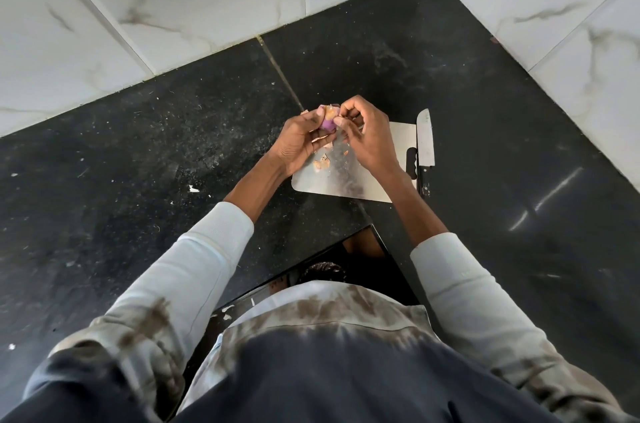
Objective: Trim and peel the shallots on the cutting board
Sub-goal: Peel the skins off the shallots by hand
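The single head-worn view looked steeply down and forward from above the person's chest, wide-angled, so the tiled walls [207, 0] bowed at the edges. Sleeved forearms reached away from the lens to the cutting board [346, 180] on the dark worktop [138, 152], near frame centre, at arm's length.

1. Countertop [138, 163]: dark polished stone, speckled, glossy where light streaks across it.
2. Wall tiles [207, 0]: white, marble-veined, smooth with a soft sheen.
3. Cutting board [398, 142]: pale, smooth, matt, plastic by its look.
4. Knife [425, 138]: bright metal blade, black handle.
5. Shallot [327, 123]: smooth purple flesh; peels [320, 163] papery, dry.
6. Sleeves [194, 270]: pale knit cloth, stained.
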Demonstrator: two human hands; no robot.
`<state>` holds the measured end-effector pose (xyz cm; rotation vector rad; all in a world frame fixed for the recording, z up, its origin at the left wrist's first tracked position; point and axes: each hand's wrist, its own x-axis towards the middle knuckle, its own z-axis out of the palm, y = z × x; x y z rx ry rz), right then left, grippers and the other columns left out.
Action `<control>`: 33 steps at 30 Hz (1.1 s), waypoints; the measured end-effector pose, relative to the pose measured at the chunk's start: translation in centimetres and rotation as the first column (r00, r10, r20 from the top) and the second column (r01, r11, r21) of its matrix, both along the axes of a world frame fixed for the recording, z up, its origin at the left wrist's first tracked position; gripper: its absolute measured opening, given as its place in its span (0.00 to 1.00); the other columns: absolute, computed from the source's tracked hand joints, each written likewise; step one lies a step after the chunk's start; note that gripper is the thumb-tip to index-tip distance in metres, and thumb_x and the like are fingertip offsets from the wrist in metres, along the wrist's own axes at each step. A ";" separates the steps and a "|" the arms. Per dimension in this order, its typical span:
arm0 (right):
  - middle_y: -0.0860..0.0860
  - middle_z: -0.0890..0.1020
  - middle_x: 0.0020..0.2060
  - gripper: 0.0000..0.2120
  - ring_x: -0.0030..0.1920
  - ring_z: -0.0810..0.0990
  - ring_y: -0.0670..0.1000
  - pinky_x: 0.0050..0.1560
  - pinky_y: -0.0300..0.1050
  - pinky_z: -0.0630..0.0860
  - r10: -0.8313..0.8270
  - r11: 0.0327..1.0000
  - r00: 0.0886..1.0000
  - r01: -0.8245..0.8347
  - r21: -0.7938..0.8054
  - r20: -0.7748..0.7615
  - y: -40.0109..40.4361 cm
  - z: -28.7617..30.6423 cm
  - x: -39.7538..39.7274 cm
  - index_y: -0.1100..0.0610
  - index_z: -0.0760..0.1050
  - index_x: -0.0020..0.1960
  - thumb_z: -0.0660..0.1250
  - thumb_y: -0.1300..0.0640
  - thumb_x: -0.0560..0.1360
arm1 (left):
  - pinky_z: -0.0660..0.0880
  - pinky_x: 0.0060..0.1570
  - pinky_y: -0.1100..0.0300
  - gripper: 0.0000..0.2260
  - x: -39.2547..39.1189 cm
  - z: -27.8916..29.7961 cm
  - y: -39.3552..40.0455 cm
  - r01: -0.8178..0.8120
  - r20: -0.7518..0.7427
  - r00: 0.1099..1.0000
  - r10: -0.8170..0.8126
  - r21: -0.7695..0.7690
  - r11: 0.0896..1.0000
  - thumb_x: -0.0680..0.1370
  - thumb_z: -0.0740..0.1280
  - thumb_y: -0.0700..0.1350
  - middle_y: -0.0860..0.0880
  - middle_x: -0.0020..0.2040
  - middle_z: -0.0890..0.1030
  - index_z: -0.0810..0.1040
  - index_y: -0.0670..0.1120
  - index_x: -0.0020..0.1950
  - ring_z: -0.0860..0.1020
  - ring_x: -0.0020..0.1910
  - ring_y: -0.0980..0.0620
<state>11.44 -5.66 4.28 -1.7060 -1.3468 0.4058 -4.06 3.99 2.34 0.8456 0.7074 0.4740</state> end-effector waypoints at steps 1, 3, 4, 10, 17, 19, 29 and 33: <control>0.43 0.83 0.45 0.07 0.48 0.83 0.37 0.46 0.35 0.82 -0.007 1.000 1.000 0.007 0.007 -0.006 -0.1 0.0 -0.3 0.62 0.78 0.54 0.73 0.60 0.80 | 0.82 0.60 0.53 0.15 0.0 0.0 -0.1 -0.006 0.011 1.000 0.006 -0.007 1.000 0.87 0.62 0.41 0.42 0.56 0.85 0.77 0.33 0.68 0.84 0.56 0.47; 0.39 0.81 0.45 0.08 0.49 0.82 0.31 0.45 0.27 0.77 -0.026 0.999 0.999 0.027 0.034 -0.026 -0.3 0.0 -0.9 0.64 0.78 0.55 0.73 0.61 0.80 | 0.81 0.63 0.52 0.15 0.2 0.2 -0.2 -0.014 0.045 0.999 0.015 -0.037 0.999 0.87 0.61 0.40 0.40 0.57 0.84 0.77 0.32 0.68 0.84 0.56 0.46; 0.39 0.81 0.45 0.08 0.49 0.81 0.30 0.46 0.26 0.76 -0.046 0.998 0.998 0.048 0.046 -0.039 -0.3 0.0 -1.2 0.64 0.78 0.55 0.73 0.61 0.80 | 0.81 0.64 0.51 0.14 0.2 0.3 -0.2 -0.019 0.060 0.998 0.023 -0.056 0.998 0.87 0.61 0.40 0.39 0.56 0.84 0.77 0.33 0.67 0.85 0.56 0.46; 0.42 0.83 0.46 0.07 0.48 0.81 0.34 0.45 0.26 0.74 -0.113 0.987 0.994 0.113 0.117 -0.011 -0.3 0.3 -1.6 0.60 0.80 0.55 0.74 0.58 0.80 | 0.83 0.58 0.55 0.12 0.3 0.4 0.0 -0.021 0.066 0.997 0.028 -0.096 0.995 0.87 0.62 0.41 0.40 0.54 0.85 0.79 0.35 0.65 0.86 0.54 0.46; 0.47 0.87 0.48 0.08 0.49 0.84 0.42 0.48 0.31 0.78 -0.093 0.994 0.995 0.091 0.058 0.036 -1.3 -1.1 -1.3 0.57 0.81 0.57 0.74 0.54 0.81 | 0.83 0.59 0.55 0.13 0.0 -1.3 -0.6 -0.040 -0.037 0.999 0.037 -0.088 0.995 0.86 0.64 0.40 0.40 0.52 0.86 0.79 0.32 0.65 0.86 0.52 0.47; 0.47 0.87 0.46 0.08 0.47 0.84 0.42 0.47 0.28 0.76 -0.103 0.994 0.994 0.101 0.039 0.030 -1.5 -1.8 -1.4 0.57 0.81 0.55 0.75 0.55 0.80 | 0.81 0.64 0.51 0.13 0.0 -1.9 -0.8 -0.046 -0.075 0.996 0.040 -0.084 0.995 0.85 0.65 0.39 0.38 0.55 0.86 0.79 0.31 0.66 0.85 0.55 0.44; 0.49 0.86 0.46 0.10 0.45 0.86 0.45 0.44 0.41 0.85 -0.005 0.994 0.994 -0.006 -0.108 -0.105 -1.0 -3.5 -1.1 0.58 0.81 0.56 0.75 0.53 0.80 | 0.84 0.51 0.61 0.09 -0.7 -3.2 -1.3 -0.083 -0.154 0.985 0.082 -0.003 0.997 0.84 0.64 0.33 0.44 0.45 0.88 0.81 0.33 0.60 0.87 0.46 0.52; 0.48 0.86 0.47 0.09 0.46 0.85 0.44 0.46 0.38 0.83 -0.040 0.993 0.985 0.020 -0.119 -0.167 -1.0 -3.9 -1.9 0.58 0.78 0.58 0.72 0.54 0.82 | 0.85 0.53 0.59 0.09 -0.1 -3.1 -0.8 -0.115 -0.146 0.983 0.113 -0.007 0.993 0.83 0.66 0.33 0.41 0.50 0.87 0.81 0.32 0.62 0.86 0.48 0.49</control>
